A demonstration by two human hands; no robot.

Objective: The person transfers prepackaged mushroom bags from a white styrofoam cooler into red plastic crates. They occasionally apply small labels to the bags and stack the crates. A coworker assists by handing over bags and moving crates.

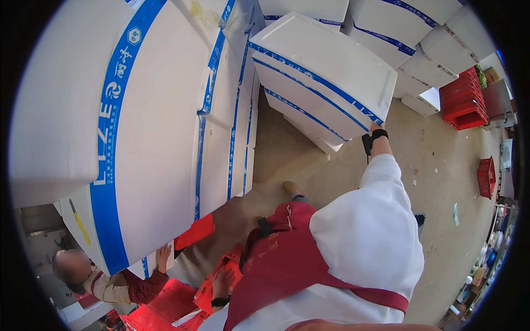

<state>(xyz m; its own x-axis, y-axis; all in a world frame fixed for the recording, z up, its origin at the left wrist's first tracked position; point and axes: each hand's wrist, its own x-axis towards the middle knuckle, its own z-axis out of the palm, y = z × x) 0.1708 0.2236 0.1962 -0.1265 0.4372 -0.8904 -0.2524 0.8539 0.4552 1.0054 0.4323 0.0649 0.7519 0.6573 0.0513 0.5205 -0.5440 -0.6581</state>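
Observation:
My right hand (377, 125), with a black strap at the wrist, is at the near corner of a white foam box (327, 49) with blue tape, on top of a stack; its fingers are mostly hidden, so its grip cannot be told. My left hand (222, 281), fingers spread, rests on a red plastic crate (236, 258) at the bottom. Between the hands are my dark red apron and white sleeve. A tall stack of taped foam boxes (161, 95) rises on the left. A yellow-handled knife (80, 223) lies on a box there.
A co-worker (120, 287) at lower left touches a small foam box (152, 265). More foam boxes (397, 20) stand behind. Stacked red crates (463, 101) and a red basket (486, 178) are at the right. Shelving with goods (488, 256) lines the right edge; scraps lie on the floor.

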